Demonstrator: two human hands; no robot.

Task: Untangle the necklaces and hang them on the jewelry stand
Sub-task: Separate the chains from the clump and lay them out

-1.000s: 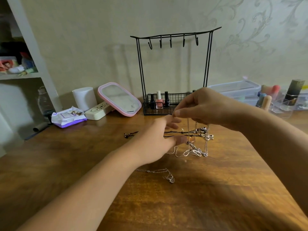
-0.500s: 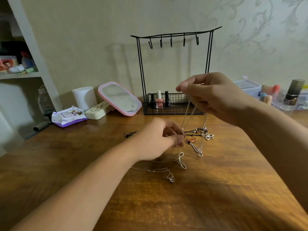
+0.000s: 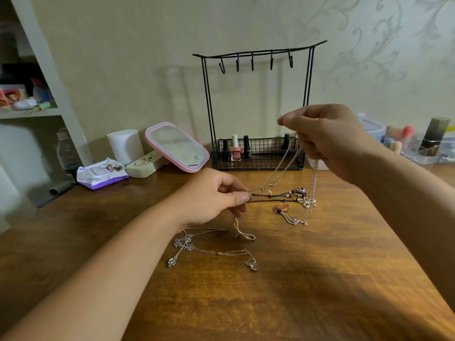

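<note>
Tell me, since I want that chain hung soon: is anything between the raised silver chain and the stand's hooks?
No object blocks the way up to the hooks. But the silver chain in the right hand runs down into the black cord necklace pinched by the left hand.

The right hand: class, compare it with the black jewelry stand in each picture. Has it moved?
Yes. The right hand has risen: earlier its knuckles sat level with the jewelry stand basket, now they reach above the basket beside the right uprights, lifting the chain.

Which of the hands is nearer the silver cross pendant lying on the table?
Left. The left hand is just above the silver cross pendant; the right hand is raised far off to its right.
</note>
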